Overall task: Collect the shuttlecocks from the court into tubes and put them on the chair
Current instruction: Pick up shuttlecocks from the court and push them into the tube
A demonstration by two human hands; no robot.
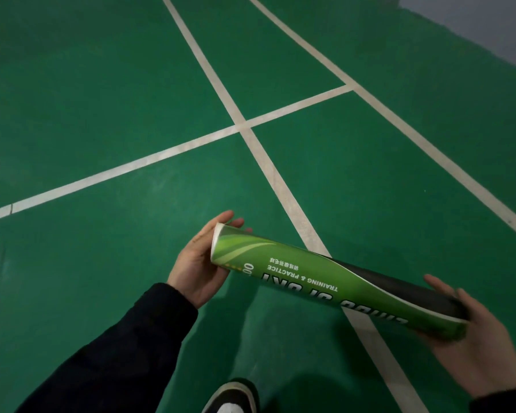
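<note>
A green and black shuttlecock tube [325, 281] with white lettering lies nearly level between my two hands, above the court floor. My left hand [200, 263] cups its left end, palm against the rim and fingers curled behind it. Under the tube's right, black end sits my right hand [480, 341], fingers spread along the side. I cannot tell what is inside the tube. No shuttlecock and no chair appear in the head view.
The green court floor [102, 99] carries white lines [239, 126] that cross ahead of me. A grey wall [489, 22] borders the court at the top right. My black and white shoe [230, 397] shows at the bottom edge.
</note>
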